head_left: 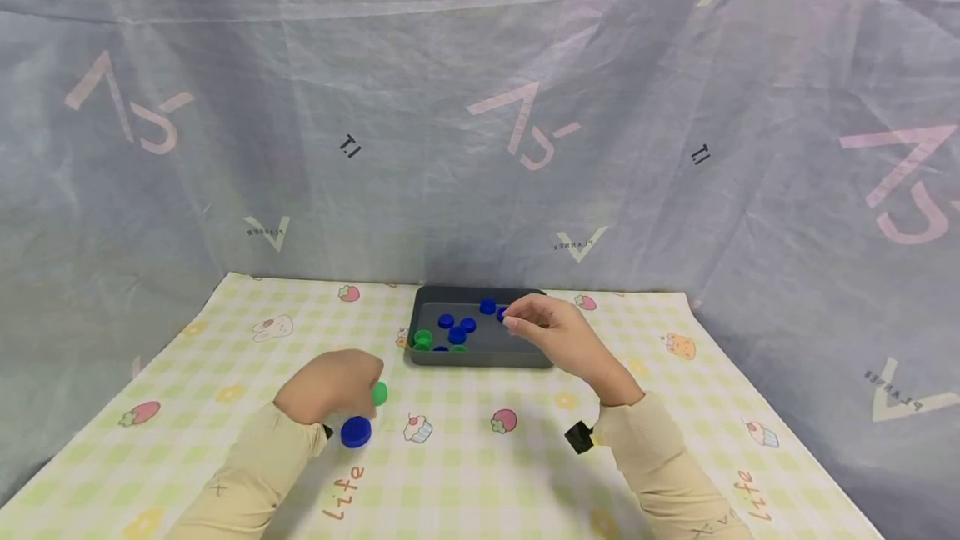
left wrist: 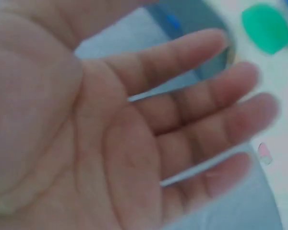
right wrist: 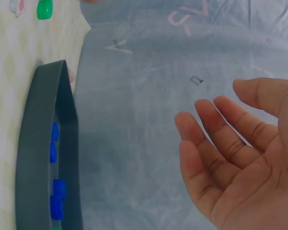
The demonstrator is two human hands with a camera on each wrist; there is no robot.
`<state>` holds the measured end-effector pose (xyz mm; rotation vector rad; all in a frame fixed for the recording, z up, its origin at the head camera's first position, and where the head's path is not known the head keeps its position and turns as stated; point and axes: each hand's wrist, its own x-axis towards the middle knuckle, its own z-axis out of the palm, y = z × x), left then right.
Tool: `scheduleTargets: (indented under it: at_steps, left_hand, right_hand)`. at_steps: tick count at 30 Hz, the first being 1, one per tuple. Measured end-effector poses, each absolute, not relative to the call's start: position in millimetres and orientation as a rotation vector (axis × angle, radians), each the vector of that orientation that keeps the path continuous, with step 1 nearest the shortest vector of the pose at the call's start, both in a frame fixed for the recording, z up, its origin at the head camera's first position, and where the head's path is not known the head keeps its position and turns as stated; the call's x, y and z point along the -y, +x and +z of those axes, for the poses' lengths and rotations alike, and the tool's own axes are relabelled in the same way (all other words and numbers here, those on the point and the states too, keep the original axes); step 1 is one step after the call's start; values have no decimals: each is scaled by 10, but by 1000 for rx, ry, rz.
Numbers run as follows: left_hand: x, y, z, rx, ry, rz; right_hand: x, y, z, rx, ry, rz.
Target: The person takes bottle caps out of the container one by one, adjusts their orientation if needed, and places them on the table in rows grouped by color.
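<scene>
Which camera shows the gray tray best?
The head view: it shows nearly the whole gray tray. The left wrist view has a blurred piece behind fingers; the right wrist view, its side, cut off.

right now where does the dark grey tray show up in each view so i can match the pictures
Head: dark grey tray just below centre.
Left wrist: tray at the top edge, right of centre, blurred.
Right wrist: tray on the left side, cut off at the bottom.
Shared landmark: the green cap outside the tray.
</scene>
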<state>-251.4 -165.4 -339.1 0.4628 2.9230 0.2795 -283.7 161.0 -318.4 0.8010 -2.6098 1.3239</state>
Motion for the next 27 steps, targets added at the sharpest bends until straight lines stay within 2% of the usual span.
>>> scheduleTargets:
  at_steps: [4, 11, 18, 27]
  left_hand:
    - [1707, -2530, -3340, -3007, 548, 234]
    - [1734, -2570, -3298, -3209, 818, 208]
    - [1630, -2600, -3394, -3197, 867, 224]
    - [1554, -2561, -3444, -3166, 901, 270]
  right_hand:
    - [-1658, -3003, -3266, 2620, 740, 1214]
    - [-1780, -3501, -3306, 2661, 654, 866]
    - [-1786, -3920, -3597, 2796, 659, 681]
    - [-1742, -4171, -3944, 2952, 515, 488]
